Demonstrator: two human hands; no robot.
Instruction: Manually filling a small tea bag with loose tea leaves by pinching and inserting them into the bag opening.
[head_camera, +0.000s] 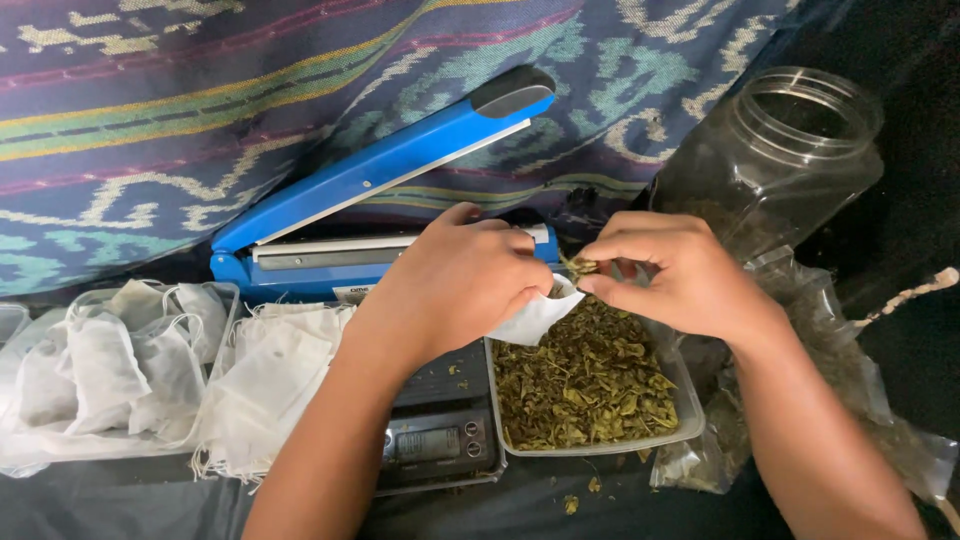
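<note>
A small white filter bag (535, 318) is gripped at its mouth by the left hand (460, 285), above the tray of dried leaves (585, 385). A pinch of leaves (580, 266) is held closed in the right hand (670, 275); the mouth is best kept wide so spills are caught by the tray.

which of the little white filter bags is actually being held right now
The white bag pinched in the left hand, over the tray of dried leaves; the other bags lie in piles at left, untouched.
</note>
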